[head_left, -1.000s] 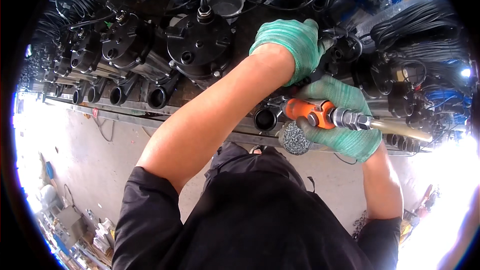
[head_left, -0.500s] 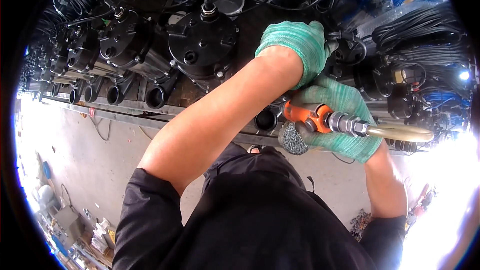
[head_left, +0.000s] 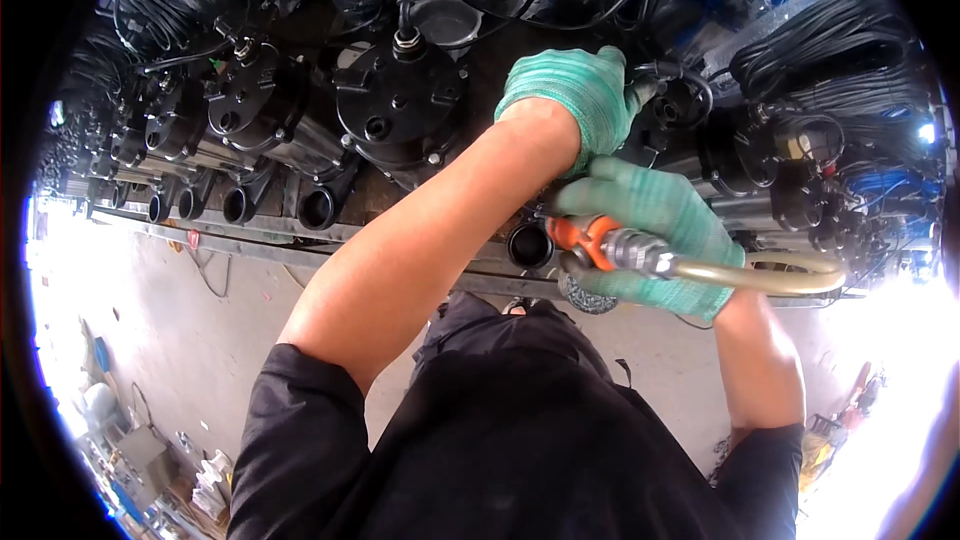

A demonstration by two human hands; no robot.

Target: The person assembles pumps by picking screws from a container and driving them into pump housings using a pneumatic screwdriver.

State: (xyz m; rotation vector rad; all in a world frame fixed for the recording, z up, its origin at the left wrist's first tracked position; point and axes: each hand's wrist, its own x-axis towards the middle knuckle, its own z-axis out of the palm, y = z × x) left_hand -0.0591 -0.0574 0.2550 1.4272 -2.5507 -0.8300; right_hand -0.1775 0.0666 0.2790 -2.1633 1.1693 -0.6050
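Observation:
My left hand (head_left: 565, 95), in a green knit glove, is closed over the top of a black pump standing on the bench. Its fingertips are turned away, and what they grip is hidden. Just below it, my right hand (head_left: 665, 215) wears the same kind of glove and is wrapped round an orange air tool (head_left: 588, 240). A metal coupling joins the tool to a yellowish air hose (head_left: 760, 275) that curves to the right. The tool's working end is hidden by my hand and blur. Below the tool shows a round, grey speckled mass (head_left: 588, 297), partly covered.
A row of black pumps (head_left: 400, 95) with bolted lids and round outlets lines the bench at left. One outlet (head_left: 530, 243) sits by the tool. Coiled black cables (head_left: 820, 45) lie at far right. The bench's metal edge (head_left: 430, 265) runs above a grey floor (head_left: 250, 290).
My right hand and the air tool have moved a little left, and the tool has swung to point more away from me. My left hand has shifted slightly left, still closed.

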